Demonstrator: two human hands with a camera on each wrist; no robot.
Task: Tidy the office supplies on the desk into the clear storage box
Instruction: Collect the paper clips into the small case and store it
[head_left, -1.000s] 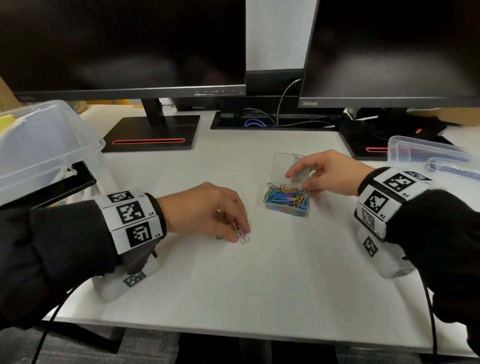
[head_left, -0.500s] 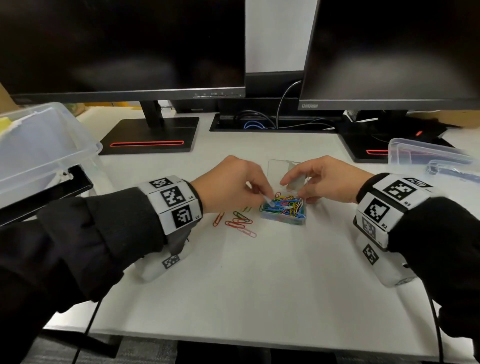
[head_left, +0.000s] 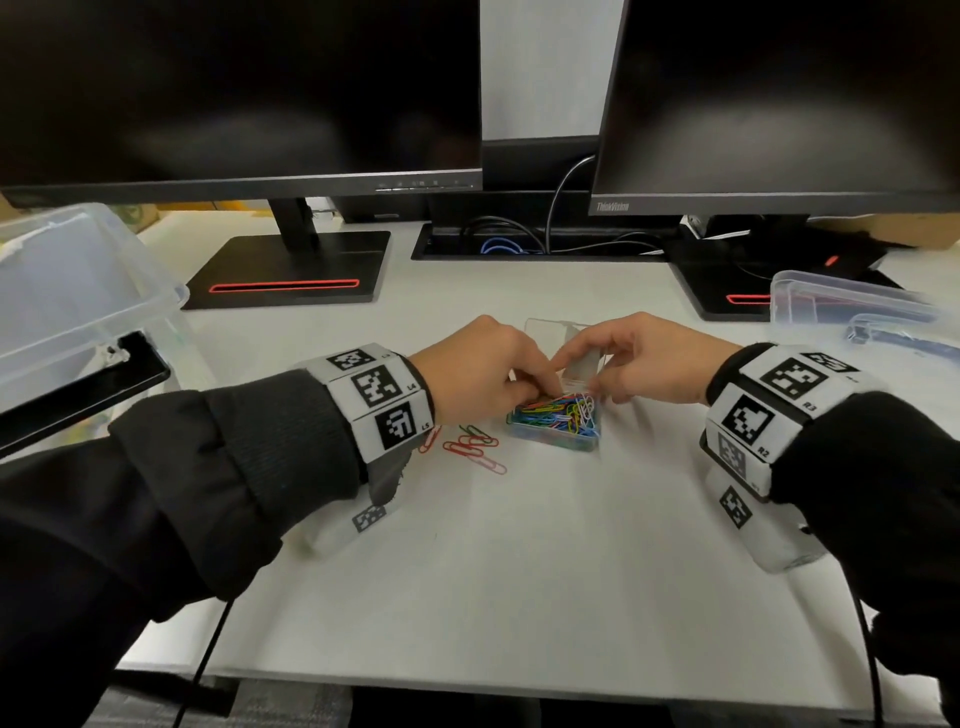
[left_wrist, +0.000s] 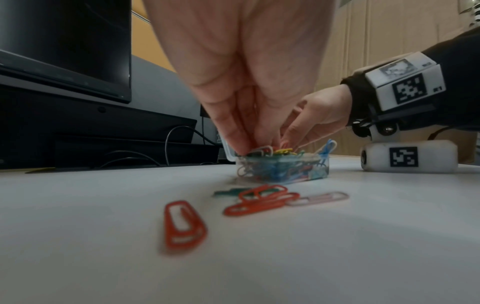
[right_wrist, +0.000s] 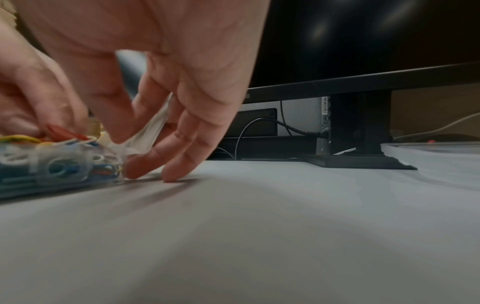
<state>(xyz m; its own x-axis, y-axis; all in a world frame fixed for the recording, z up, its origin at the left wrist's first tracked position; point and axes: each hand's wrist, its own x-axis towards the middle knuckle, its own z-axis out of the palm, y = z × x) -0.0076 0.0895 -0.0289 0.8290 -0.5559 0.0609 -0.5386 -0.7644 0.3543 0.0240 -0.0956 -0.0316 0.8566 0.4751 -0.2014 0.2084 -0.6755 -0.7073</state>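
The near half of the white desk (head_left: 519, 597) lies bare from its front edge up to the two forearms, giving broad open room in front of both wrists. Just beyond the left wrist band, several loose paper clips (head_left: 475, 447), mostly red with one green and one pink, lie scattered flat on the desk, just left of the small clear paper clip case (head_left: 556, 434) and apart from it. The case sits mid-desk, heaped above its rim with coloured clips, its clear hinged lid (head_left: 563, 338) standing up at the far edge. The left hand (head_left: 480, 371) reaches down into the case from the left, fingertips bunched and pressed among the clips at the case's left rim; whether they actually pinch a clip cannot be told. The right hand (head_left: 649, 361) comes in from the right, thumb and forefinger pinching the lid, the other fingers (right_wrist: 145, 164) resting on the desk against the case's right wall. Farther left, a large clear storage box (head_left: 78, 291) overhangs the desk's left edge; at the right edge lies a clear box lid (head_left: 852, 306). Behind, two dark monitors (head_left: 234, 88) stand on black bases, with cables in the gap between them.
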